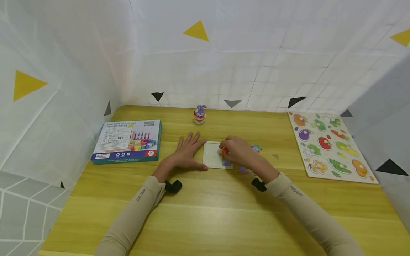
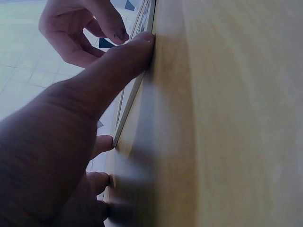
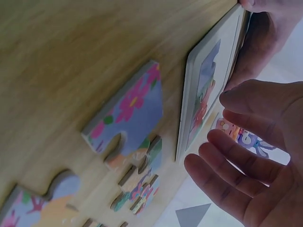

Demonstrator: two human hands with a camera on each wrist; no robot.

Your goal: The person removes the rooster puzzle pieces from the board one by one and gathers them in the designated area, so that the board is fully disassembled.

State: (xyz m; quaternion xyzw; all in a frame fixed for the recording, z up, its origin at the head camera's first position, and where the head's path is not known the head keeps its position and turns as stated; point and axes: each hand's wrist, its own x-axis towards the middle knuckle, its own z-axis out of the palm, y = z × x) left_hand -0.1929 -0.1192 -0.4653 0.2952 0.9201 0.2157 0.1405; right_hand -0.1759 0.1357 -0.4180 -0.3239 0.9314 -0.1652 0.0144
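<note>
Puzzle tray: lay on table, braced by spread-fingered left hand; was apparently being filled beneath relaxed, empty-fingered right hand; likely called next for another loose piece.

Puzzle piece partly outside frame

The pale, partly filled puzzle tray lies flat, with loose flower-patterned pieces beside it.

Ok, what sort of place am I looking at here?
Probably an indoor tabletop set-up for play or filming: a wood-grained table, pale sheeting marked with triangles beyond it, and a vegetable puzzle board lying on the table.
</note>
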